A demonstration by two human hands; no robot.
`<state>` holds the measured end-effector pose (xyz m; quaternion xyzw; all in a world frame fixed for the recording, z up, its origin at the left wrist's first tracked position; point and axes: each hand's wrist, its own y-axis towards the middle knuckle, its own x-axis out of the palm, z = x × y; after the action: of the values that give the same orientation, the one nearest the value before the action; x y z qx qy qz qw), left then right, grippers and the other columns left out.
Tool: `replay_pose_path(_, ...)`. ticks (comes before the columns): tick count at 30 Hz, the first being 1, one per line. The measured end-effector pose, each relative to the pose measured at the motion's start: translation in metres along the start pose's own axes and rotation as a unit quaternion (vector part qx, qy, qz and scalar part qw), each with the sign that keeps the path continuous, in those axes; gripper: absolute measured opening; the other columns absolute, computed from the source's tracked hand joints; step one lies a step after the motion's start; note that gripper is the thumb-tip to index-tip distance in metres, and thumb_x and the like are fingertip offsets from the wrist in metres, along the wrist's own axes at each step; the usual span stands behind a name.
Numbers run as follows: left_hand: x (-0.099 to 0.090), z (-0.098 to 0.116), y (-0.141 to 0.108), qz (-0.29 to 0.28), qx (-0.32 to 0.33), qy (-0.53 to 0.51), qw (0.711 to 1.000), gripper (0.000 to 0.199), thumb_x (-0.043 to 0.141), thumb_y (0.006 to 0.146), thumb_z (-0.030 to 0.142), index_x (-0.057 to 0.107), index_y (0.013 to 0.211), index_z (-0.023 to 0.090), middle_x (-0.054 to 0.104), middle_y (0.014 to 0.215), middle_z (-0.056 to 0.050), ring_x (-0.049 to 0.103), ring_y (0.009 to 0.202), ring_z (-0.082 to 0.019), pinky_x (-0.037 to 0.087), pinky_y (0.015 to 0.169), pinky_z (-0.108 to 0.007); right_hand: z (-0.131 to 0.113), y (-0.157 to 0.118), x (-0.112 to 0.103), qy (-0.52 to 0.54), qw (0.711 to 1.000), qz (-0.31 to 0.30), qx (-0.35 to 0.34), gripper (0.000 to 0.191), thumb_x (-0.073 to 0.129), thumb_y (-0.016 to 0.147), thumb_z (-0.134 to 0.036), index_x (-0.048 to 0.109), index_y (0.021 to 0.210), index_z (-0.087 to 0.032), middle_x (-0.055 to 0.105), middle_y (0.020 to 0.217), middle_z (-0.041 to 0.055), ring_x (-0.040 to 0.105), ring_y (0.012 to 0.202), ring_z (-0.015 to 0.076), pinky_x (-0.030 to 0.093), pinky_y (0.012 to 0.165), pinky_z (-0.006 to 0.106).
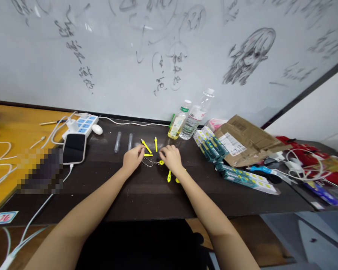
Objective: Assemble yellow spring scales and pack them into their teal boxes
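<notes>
Yellow sticks (156,144) near left hand (133,157), right hand (171,158); black handwriting (177,68) across whiteboard (112,86).

Yellow disc (177,180) partly behind right forearm (203,203)

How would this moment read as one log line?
left hand: beside yellow rod; right hand: near yellow disc; grip: unclear; nearby: two clear tubes
</notes>
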<state>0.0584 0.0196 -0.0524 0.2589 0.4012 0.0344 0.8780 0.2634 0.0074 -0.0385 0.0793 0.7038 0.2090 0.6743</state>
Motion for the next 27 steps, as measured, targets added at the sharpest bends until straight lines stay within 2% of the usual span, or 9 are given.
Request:
replay_pose_path(3,0.004,-0.004,0.000,0.012,0.001,0.001,1.000,0.026,0.045,0.091,0.027,0.064,0.108,0.023,0.068,0.075,0.001,0.060,0.064,-0.013,0.039,0.060,-0.022,-0.026,0.026,0.005,-0.018,0.998,-0.048,-0.037,0.029,0.050,0.090,-0.038,0.068,0.099,-0.017,0.064,0.101,0.0134,0.050,0.101,0.0261,0.038,0.080,0.035)
replay_pose_path(9,0.007,-0.008,0.001,0.030,0.106,0.028,0.993,0.027,0.041,0.090,0.018,0.062,0.108,0.020,0.068,0.099,-0.005,0.061,0.089,-0.017,0.046,0.083,-0.028,-0.056,0.070,0.015,-0.018,0.993,-0.121,-0.003,0.022,0.056,0.084,-0.021,0.069,0.097,-0.009,0.065,0.107,0.0181,0.053,0.107,0.0295,0.043,0.084,0.037)
replay_pose_path(13,0.005,-0.006,0.002,0.034,0.143,0.056,0.988,0.032,0.043,0.090,0.017,0.058,0.118,0.018,0.064,0.115,-0.008,0.055,0.111,-0.021,0.042,0.098,-0.034,-0.049,0.066,0.005,0.007,0.996,-0.089,0.006,0.019,0.055,0.084,-0.021,0.067,0.096,-0.012,0.066,0.104,0.0158,0.056,0.104,0.0276,0.046,0.079,0.034)
replay_pose_path(16,0.002,0.002,0.001,0.057,0.174,0.089,0.979,0.042,0.042,0.091,0.018,0.047,0.133,0.016,0.056,0.130,-0.011,0.046,0.126,-0.023,0.027,0.112,-0.042,-0.034,0.049,-0.008,0.134,0.991,-0.026,0.015,0.011,0.056,0.082,-0.020,0.064,0.088,-0.017,0.069,0.089,0.0087,0.061,0.088,0.0219,0.046,0.074,0.031)
replay_pose_path(18,0.001,0.009,-0.002,0.036,0.201,0.111,0.973,0.043,0.040,0.093,0.019,0.045,0.135,0.016,0.058,0.128,-0.011,0.048,0.124,-0.023,0.023,0.114,-0.045,-0.023,0.034,-0.013,0.288,0.957,-0.037,-0.013,0.006,0.060,0.080,-0.024,0.062,0.081,-0.019,0.068,0.079,0.0036,0.062,0.074,0.0170,0.046,0.069,0.028)
replay_pose_path(21,0.003,0.022,-0.008,-0.041,0.201,0.137,0.969,0.040,0.036,0.095,0.020,0.046,0.133,0.015,0.066,0.109,-0.010,0.059,0.103,-0.022,0.037,0.102,-0.041,-0.011,0.011,-0.015,0.510,0.854,-0.102,-0.013,0.022,0.067,0.075,-0.038,0.060,0.076,-0.017,0.064,0.065,-0.0003,0.058,0.058,0.0125,0.044,0.055,0.024)
replay_pose_path(23,0.004,0.031,-0.013,-0.086,0.187,0.146,0.968,0.038,0.034,0.096,0.021,0.048,0.131,0.017,0.067,0.103,-0.009,0.060,0.095,-0.022,0.044,0.089,-0.036,-0.004,-0.001,-0.014,0.579,0.806,-0.120,0.022,0.029,0.070,0.071,-0.043,0.061,0.077,-0.017,0.061,0.059,-0.0017,0.054,0.050,0.0105,0.039,0.047,0.021)
replay_pose_path(25,0.003,0.037,-0.016,-0.109,0.183,0.141,0.967,0.037,0.035,0.097,0.029,0.050,0.130,0.019,0.067,0.102,-0.008,0.060,0.093,-0.022,0.045,0.081,-0.033,0.004,-0.008,-0.015,0.598,0.791,-0.117,0.047,0.031,0.072,0.069,-0.044,0.063,0.080,-0.016,0.060,0.057,-0.0022,0.049,0.047,0.0088,0.035,0.043,0.020)
replay_pose_path(27,0.001,0.039,-0.017,-0.120,0.181,0.128,0.968,0.038,0.035,0.098,0.036,0.050,0.129,0.022,0.067,0.101,-0.007,0.061,0.094,-0.021,0.045,0.078,-0.030,0.014,-0.011,-0.019,0.595,0.795,-0.102,0.058,0.031,0.072,0.069,-0.044,0.065,0.082,-0.016,0.060,0.058,-0.0020,0.048,0.047,0.0080,0.034,0.043,0.020)
